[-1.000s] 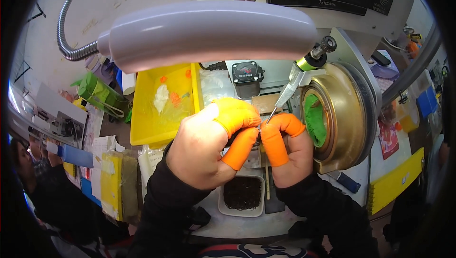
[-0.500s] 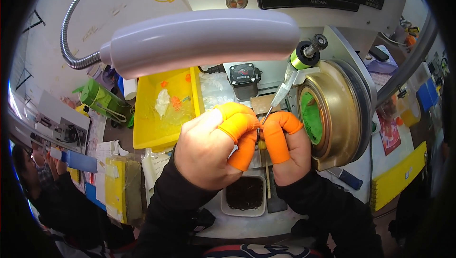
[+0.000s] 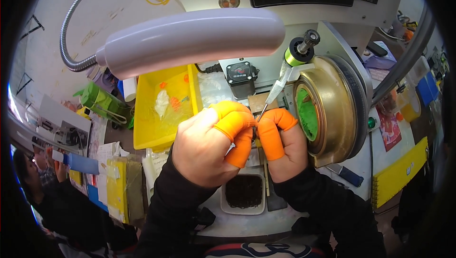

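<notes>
My left hand (image 3: 202,146) and my right hand (image 3: 285,151) meet at the middle, orange finger cots on their fingers and thumbs. Both are closed in a pinch, fingertips nearly touching. Whatever sits between them is too small and too hidden to name. Right at the pinch ends a thin metal tube (image 3: 262,111), slanting down from a holder with a spool of bright green thread (image 3: 297,54). Beside my right hand stands a large brass-coloured ring (image 3: 338,115) with green material (image 3: 306,115) inside. A white tray (image 3: 244,211) of dark, fine strands lies below the hands.
A long lamp (image 3: 194,42) hangs over the far side on a bendable metal neck. At the left stands a yellow tray (image 3: 142,137) with orange and whitish bits. A yellow notebook (image 3: 399,175) and a brush (image 3: 350,177) lie right. Another person (image 3: 71,205) sits far left.
The whole view has shifted slightly, so most things sit a little further left and higher. My hands keep their pinch by the tube's tip, with only slight movement.
</notes>
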`<act>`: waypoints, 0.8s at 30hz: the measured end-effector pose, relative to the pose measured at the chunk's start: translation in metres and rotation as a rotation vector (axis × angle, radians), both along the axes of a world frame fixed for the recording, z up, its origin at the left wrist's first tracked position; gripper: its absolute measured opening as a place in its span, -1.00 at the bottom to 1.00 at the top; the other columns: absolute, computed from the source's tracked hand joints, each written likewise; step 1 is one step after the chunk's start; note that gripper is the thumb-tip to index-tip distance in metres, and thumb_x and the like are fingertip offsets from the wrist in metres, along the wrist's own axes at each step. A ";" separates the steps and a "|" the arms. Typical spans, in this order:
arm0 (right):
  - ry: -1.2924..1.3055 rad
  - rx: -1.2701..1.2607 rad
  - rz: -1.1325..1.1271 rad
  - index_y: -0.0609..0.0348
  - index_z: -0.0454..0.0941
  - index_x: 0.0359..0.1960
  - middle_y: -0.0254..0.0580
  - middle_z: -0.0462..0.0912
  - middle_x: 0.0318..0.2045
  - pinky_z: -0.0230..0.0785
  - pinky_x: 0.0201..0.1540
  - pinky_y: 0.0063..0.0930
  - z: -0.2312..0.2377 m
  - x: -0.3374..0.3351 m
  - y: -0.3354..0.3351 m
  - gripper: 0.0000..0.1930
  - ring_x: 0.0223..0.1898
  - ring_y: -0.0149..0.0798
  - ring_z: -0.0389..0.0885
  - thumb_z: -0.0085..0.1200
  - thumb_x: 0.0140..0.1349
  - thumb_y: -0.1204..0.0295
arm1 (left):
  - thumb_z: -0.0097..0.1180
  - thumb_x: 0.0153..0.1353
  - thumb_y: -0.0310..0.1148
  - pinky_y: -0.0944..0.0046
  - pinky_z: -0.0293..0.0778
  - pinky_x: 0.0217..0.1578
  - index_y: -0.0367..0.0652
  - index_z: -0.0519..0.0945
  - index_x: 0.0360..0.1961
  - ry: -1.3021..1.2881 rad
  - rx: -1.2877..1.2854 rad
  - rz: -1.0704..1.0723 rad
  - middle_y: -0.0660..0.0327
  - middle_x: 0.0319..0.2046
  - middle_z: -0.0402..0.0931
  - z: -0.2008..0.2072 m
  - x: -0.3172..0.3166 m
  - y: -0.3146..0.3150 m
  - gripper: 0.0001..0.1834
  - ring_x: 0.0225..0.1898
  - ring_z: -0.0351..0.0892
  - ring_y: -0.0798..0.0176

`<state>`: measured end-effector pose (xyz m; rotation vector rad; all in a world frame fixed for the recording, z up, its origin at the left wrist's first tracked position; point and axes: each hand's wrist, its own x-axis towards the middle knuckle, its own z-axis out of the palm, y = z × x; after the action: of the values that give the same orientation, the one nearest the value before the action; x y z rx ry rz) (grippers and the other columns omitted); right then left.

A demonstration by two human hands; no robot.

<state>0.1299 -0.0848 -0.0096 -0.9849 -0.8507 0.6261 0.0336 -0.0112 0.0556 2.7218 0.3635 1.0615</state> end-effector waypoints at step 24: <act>-0.019 -0.017 -0.019 0.25 0.34 -0.36 -0.23 0.41 -0.49 0.22 -0.35 -0.59 -0.002 0.001 -0.001 -0.91 -0.45 -0.41 0.36 -0.12 0.11 0.50 | 0.02 -0.27 -0.65 0.36 0.39 -0.48 -0.23 0.45 -0.53 -0.005 -0.013 -0.019 0.15 -0.54 0.45 -0.001 0.000 0.002 -0.82 -0.52 0.47 0.15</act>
<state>0.1304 -0.0858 -0.0117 -1.0149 -0.8530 0.6093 0.0332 -0.0092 0.0544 2.7057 0.3421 1.0566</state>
